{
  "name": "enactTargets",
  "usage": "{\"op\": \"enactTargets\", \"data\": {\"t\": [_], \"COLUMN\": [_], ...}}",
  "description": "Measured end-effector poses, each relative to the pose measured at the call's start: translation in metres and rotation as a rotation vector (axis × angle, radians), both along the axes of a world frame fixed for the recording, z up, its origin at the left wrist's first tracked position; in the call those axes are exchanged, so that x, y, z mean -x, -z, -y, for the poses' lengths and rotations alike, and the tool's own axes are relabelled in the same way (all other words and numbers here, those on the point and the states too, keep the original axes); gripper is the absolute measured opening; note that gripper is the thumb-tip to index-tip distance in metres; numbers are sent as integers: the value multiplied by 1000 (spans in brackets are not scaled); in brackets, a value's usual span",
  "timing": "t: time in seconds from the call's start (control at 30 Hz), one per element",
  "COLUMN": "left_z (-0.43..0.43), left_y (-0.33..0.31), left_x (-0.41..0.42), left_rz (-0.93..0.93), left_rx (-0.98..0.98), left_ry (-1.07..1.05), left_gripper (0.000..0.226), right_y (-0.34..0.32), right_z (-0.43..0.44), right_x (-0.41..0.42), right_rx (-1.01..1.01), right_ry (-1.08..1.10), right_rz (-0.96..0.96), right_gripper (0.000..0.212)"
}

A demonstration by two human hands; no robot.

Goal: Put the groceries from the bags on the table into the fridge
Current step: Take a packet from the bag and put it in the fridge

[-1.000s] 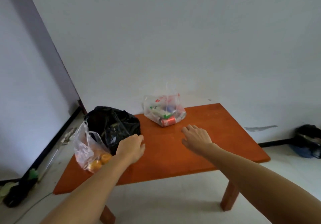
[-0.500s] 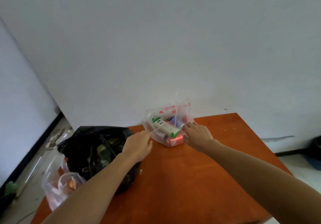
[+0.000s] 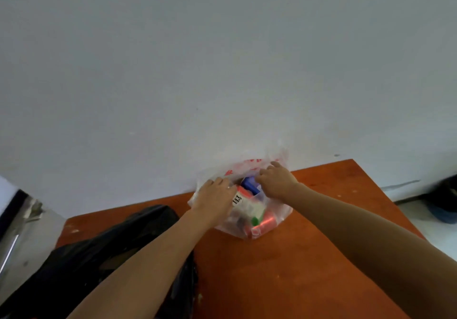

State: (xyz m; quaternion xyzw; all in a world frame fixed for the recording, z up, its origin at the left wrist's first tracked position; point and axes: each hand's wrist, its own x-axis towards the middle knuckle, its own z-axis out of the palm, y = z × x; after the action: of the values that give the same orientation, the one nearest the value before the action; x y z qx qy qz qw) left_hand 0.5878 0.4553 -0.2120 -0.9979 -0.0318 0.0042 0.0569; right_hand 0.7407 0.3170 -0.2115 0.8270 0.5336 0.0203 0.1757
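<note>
A clear plastic bag [image 3: 277, 222] with red print stands at the back of the orange table [image 3: 296, 269], against the wall. Inside it I see a blue item [image 3: 249, 184], a white carton with a green cap [image 3: 247, 206] and a red can [image 3: 264, 224]. My left hand [image 3: 215, 196] grips the bag's left rim. At the right rim, my right hand [image 3: 277, 181] pinches the plastic, and the two hands hold the mouth apart. A black plastic bag [image 3: 99, 252] lies at the table's left, partly under my left forearm.
A white wall rises right behind the table. A dark bag or bundle [image 3: 445, 200] lies on the floor at the far right. On the far left, metal pieces [image 3: 27, 210] lie on the floor by a dark baseboard.
I have stepped closer and both hands have gone from beside the clear bag onto its rim, spreading its mouth. The small bag of oranges has dropped out of view.
</note>
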Motion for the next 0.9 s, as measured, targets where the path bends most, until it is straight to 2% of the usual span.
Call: {"op": "enactTargets", "data": {"t": [0.13, 0.23, 0.3, 0.4, 0.47, 0.53, 0.6, 0.7, 0.8, 0.9], "left_z": [-15, -20, -24, -34, -31, -25, -18, -7, -1, 4], "left_y": [20, 31, 43, 66, 83, 98, 107, 106, 106, 110], "left_x": [-31, -48, -62, -74, -79, -80, -79, -79, -75, -72], "left_rz": [-23, -7, -32, -26, -78, -142, -179, -220, -268, -300], "left_rx": [194, 456, 537, 456, 407, 380, 374, 271, 23, -69], "left_ry": [-75, -129, -150, -171, -160, -141, -136, -70, 126, 130], "left_gripper": [58, 59, 62, 62, 64, 65, 61, 64, 71, 77], "right_y": [33, 64, 89, 111, 124, 131, 130, 118, 115, 126], "right_z": [19, 45, 63, 83, 90, 90, 82, 61, 37, 29], "right_x": [-36, -57, -71, -76, -75, -75, -72, -65, -56, -48], "right_rx": [-50, -16, -55, -140, -155, -171, -269, -398, -322, -149], "right_ry": [249, 349, 414, 497, 525, 475, 347, 131, 69, 106], "right_rz": [-156, -219, -321, -544, -609, -556, -456, -447, -500, -536], "right_gripper": [36, 43, 52, 66, 69, 59, 43, 30, 22, 26]}}
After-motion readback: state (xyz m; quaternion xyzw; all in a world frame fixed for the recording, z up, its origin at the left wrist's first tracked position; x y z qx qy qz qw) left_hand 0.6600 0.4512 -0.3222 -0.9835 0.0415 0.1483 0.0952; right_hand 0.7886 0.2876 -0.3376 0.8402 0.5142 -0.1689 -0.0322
